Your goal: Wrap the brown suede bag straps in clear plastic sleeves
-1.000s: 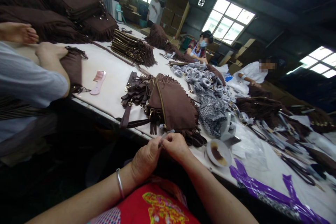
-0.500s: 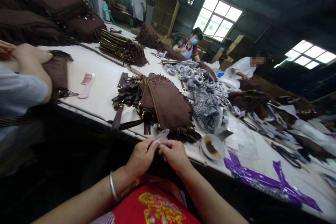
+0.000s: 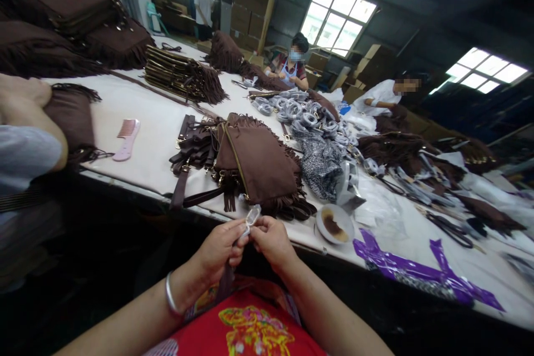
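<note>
My left hand (image 3: 221, 247) is closed round a brown strap (image 3: 226, 282), part of which hangs below the fingers. At the strap's upper end is a small piece of clear, whitish plastic wrap (image 3: 253, 214); whatever lies inside it is too small to make out. The fingertips of my right hand (image 3: 273, 242) pinch this wrap from the other side, and both hands meet in front of the table edge. Just beyond them lies a brown fringed bag (image 3: 261, 164) with a gold zipper. Several dark straps with metal clasps (image 3: 194, 147) are heaped at its left.
On the table stand a round white bowl (image 3: 334, 225) and purple tape (image 3: 409, 275). Farther back are wrapped ring-shaped bundles (image 3: 300, 111), stacked bags (image 3: 175, 75) and a pink comb (image 3: 126, 140). A co-worker's arm (image 3: 31, 122) is close at left; other people work across the table.
My hands have turned the wrapped piece more upright, and the brown strap now shows below my left hand. The whole view has shifted slightly.
</note>
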Motion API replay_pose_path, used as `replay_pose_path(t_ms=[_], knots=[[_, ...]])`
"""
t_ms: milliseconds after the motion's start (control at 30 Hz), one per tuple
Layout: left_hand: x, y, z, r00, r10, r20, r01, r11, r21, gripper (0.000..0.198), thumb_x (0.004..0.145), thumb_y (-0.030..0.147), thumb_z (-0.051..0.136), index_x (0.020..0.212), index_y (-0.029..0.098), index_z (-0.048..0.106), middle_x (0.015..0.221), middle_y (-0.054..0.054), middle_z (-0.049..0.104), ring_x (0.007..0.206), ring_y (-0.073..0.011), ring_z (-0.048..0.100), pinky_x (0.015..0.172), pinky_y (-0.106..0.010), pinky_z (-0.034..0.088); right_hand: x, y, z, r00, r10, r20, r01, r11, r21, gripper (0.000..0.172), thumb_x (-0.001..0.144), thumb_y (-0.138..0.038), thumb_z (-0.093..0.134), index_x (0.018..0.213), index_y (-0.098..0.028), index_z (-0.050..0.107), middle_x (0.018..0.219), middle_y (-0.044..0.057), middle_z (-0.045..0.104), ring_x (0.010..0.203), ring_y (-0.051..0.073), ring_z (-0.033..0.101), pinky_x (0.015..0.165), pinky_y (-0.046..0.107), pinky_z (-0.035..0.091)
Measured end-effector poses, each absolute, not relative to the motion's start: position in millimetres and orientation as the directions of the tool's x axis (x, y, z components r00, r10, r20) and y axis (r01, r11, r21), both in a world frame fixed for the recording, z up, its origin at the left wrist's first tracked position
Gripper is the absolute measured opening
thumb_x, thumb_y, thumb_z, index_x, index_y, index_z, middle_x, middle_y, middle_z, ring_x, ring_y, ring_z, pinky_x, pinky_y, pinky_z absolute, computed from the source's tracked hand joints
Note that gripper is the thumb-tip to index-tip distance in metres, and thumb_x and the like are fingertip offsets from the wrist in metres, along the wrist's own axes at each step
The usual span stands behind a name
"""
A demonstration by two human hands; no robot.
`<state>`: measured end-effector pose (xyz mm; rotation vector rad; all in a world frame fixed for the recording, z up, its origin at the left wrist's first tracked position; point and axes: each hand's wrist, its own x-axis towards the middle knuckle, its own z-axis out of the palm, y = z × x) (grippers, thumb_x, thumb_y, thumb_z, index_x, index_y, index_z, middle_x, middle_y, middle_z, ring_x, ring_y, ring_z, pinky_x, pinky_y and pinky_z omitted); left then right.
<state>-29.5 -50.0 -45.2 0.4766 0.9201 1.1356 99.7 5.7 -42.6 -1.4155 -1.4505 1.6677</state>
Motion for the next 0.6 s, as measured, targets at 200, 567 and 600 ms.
replay_pose_path(t_ms=[200, 567, 600], knots=[[-29, -52, -57, 0.134, 0.886, -0.444, -0.559, 0.437, 0.704, 0.034, 0.083, 0.043, 0.059, 0.108, 0.022, 0.052, 0.057, 0.01, 0.038, 0.039, -0.0015, 0.023, 0.036, -0.013, 0.022, 95, 21, -56, -0.302, 0.909, -0.289, 0.478, -0.117, -0.87, 0.013, 0.067, -0.025, 0.062, 0.072, -0.013, 0.063, 0.053, -0.002, 0.055, 0.047, 0.008, 0.044, 0.045, 0.019, 0.031], [-9, -57, -52, -0.101, 0.945, -0.31, -0.214, 0.284, 0.935, 0.07, 0.091, 0.034, 0.04, 0.151, 0.023, 0.005, 0.062, 0.007, 0.049, 0.041, -0.0082, 0.041, 0.04, -0.021, 0.039, 112, -3, -60, -0.364, 0.883, -0.295, 0.181, -0.244, -0.953, 0.028, 0.083, -0.042, 0.054, 0.081, -0.015, 0.058, 0.059, -0.001, 0.055, 0.051, 0.011, 0.047, 0.051, 0.023, 0.036], [-10, -57, -52, -0.116, 0.948, -0.295, -0.141, 0.278, 0.95, 0.071, 0.091, 0.033, 0.039, 0.151, 0.022, 0.003, 0.059, 0.008, 0.048, 0.041, -0.0089, 0.042, 0.041, -0.021, 0.039, 113, -7, -59, -0.414, 0.86, -0.3, 0.099, -0.285, -0.953, 0.03, 0.082, -0.045, 0.056, 0.079, -0.015, 0.059, 0.059, -0.002, 0.055, 0.051, 0.01, 0.047, 0.051, 0.022, 0.037]])
